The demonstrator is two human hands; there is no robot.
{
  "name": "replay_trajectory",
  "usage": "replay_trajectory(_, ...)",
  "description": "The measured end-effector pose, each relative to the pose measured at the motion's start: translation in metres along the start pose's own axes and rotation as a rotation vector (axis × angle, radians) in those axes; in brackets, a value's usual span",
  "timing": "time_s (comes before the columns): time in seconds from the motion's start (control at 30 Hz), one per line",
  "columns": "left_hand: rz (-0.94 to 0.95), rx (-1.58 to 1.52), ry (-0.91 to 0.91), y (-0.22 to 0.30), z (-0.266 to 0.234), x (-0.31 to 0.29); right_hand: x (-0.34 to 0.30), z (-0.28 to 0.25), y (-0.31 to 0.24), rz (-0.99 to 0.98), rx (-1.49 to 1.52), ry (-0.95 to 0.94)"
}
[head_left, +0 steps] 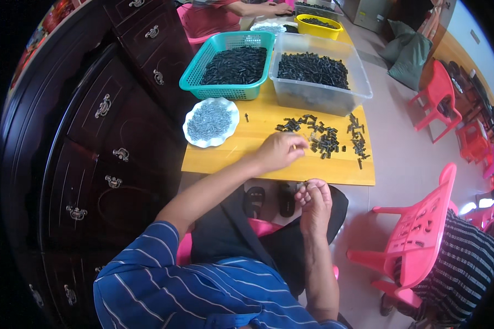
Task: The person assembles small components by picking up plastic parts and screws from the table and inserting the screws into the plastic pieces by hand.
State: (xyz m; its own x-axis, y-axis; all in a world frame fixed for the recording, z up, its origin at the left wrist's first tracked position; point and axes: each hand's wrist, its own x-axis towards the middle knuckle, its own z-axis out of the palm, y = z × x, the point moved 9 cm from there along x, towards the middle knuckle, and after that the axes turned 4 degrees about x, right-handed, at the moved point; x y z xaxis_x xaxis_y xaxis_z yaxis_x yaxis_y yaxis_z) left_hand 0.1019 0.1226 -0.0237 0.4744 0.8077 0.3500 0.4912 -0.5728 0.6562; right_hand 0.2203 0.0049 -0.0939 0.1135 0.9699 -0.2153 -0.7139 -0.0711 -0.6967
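Right hand is nearest, off the near edge of the counter, above the dark-trousered leg: fingers curled in, tips bunched together, small dark bit showing at them; too small to ID, can't confirm a grip. Left hand is over the near part of the yellow wood-topped counter, thumb and fingers half curled with a small gap; can't tell if they hold anything. Loose pile of short black cylindrical pieces sits just right of it, with a narrower strip of black pieces along the right side. Left of the hand: white scalloped-rim plate of thin silvery pieces, one stray black piece beside it. Behind: teal perforated plastic basket at left, clear rectangular plastic bin at right, both loaded with black pieces. Farther back, round yellow plastic basin, also holding black pieces; co-worker's hand beyond.
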Motion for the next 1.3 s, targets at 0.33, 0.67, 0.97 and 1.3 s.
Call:
replay_trajectory(0.33, 0.078, 0.462, -0.025, -0.042, 0.027, 0.057, 0.000, -0.002, 0.001, 0.050, -0.001, 0.032)
replay_trajectory(0.67, 0.209, 0.616, 0.000, -0.035, 0.032, 0.054, 0.001, -0.001, 0.007, 0.075, 0.083, 0.011)
replay_trajectory(0.97, -0.105, -0.207, -0.054, 0.024, -0.013, -0.030, -0.001, 0.004, 0.010, 0.087, 0.100, -0.021)
replay_trajectory(1.3, -0.123, -0.380, -0.134, 0.032, -0.013, -0.057, -0.003, 0.013, 0.015, 0.067, -0.061, -0.078)
